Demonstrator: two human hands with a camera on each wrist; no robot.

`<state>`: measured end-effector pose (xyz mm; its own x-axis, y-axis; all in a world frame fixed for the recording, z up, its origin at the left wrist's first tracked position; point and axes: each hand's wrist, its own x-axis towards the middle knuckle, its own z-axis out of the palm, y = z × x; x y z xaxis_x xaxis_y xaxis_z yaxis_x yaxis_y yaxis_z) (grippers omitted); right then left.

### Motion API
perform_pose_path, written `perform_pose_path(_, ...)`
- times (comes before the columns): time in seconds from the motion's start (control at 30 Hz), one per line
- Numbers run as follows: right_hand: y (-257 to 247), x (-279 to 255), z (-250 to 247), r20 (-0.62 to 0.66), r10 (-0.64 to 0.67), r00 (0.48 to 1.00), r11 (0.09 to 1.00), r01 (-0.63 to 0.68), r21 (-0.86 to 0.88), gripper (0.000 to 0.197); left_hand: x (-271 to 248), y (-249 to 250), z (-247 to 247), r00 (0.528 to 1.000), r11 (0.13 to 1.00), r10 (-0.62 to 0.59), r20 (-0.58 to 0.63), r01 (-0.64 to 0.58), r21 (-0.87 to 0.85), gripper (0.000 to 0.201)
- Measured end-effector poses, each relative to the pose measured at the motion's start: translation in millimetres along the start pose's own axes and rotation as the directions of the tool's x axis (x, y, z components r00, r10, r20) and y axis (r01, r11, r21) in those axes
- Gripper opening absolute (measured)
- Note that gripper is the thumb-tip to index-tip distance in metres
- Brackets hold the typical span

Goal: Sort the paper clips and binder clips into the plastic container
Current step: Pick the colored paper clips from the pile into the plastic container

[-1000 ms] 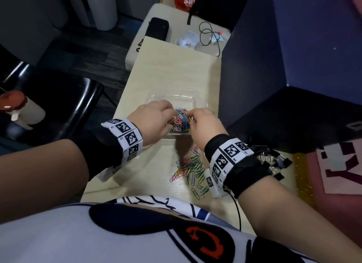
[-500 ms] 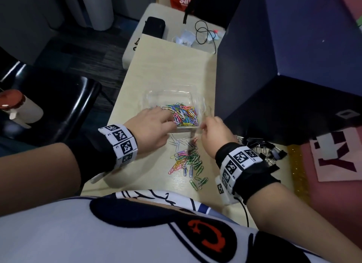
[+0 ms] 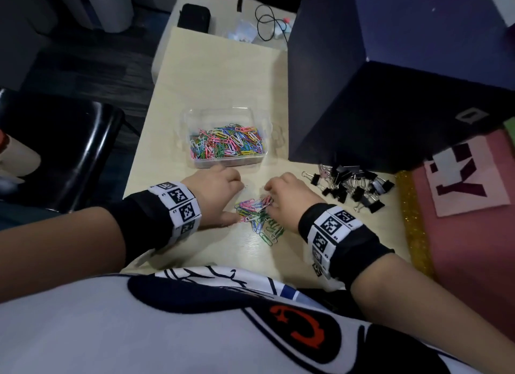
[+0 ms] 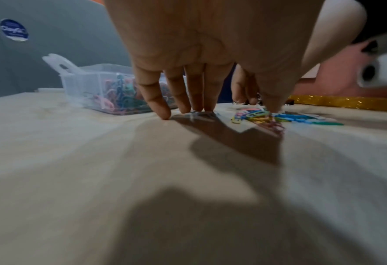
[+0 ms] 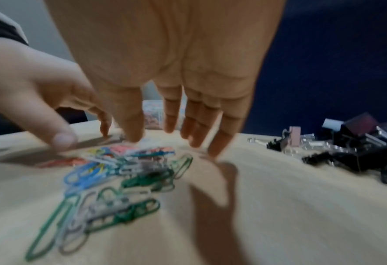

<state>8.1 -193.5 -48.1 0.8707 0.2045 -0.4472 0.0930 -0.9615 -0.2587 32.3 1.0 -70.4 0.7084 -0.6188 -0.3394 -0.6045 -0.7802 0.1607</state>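
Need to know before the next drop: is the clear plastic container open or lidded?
Open. The clear plastic container shows no lid from above; coloured paper clips lie exposed inside, well below the rim.

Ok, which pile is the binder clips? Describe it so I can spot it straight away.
Start at the big dark blue box on the right of the pale wooden table. Just in front of its near edge, right of the right hand, lies the binder clip pile: chunky black clips with silver wire handles, unlike the thin coloured paper clips between the hands.
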Motion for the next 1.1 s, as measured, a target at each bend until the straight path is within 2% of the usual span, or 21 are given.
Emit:
perform_pose_path(0.1, -7, -16, -2, 0.176, 0.163, 0.971, 0.982, -0.143, -0.120, 0.080, 1, 8, 1, 0.997, 1.000, -0.015, 0.070, 0.014, 0.017, 0.078)
perform_pose_path(0.17, -11, -21, 6, 0.201, 0.168, 0.965, 0.982, -0.146, -0.121, 0.084, 4, 15, 1, 0.995, 0.999, -0.042, 0.085, 0.041, 0.009, 0.073)
perform_pose_path(0.3, -15, -14, 13, 0.093, 0.085, 0.992, 0.990, -0.095, 0.100, 0.059, 7, 21, -6, 0.991, 0.994, -0.093, 0.098, 0.099, -0.054, 0.047)
perform_pose_path(0.4, -17, -8, 19, 0.030, 0.048, 0.998, 0.987, -0.052, 0.150, 0.039, 8, 19, -10, 0.987, 0.992, -0.117, 0.108, 0.122, -0.036, 0.029)
perform_pose_path(0.47, -18, -4, 22, 0.005, 0.037, 0.999, 0.985, -0.037, 0.167, 0.032, 8, 16, -11, 0.985, 0.992, -0.122, 0.119, 0.123, -0.003, 0.024)
perform_pose_path(0.57, -17, 3, 21, -0.014, 0.048, 0.999, 0.986, -0.045, 0.162, 0.027, 9, 11, -12, 0.987, 0.993, -0.119, 0.113, 0.118, 0.008, 0.024)
perform_pose_path(0.7, -15, 11, 8, -0.041, 0.090, 0.995, 0.986, -0.083, 0.146, 0.018, 7, 2, -15, 0.986, 0.987, -0.143, 0.084, 0.148, -0.065, 0.026)
perform_pose_path(0.83, -17, 20, -16, -0.088, 0.096, 0.991, 0.985, -0.082, 0.152, 0.013, 2, -7, -24, 0.988, 0.980, -0.152, 0.009, 0.152, -0.126, 0.025)
perform_pose_path(1.0, -32, 39, -45, -0.244, 0.087, 0.966, 0.957, -0.013, 0.288, 0.013, 0, -26, -49, 0.971, 0.962, -0.202, -0.130, 0.172, -0.214, 0.023)
perform_pose_path(1.1, -43, 53, -54, -0.264, 0.083, 0.961, 0.939, 0.013, 0.343, 0.025, 5, -40, -62, 0.938, 0.931, -0.284, -0.197, 0.220, -0.293, 0.027)
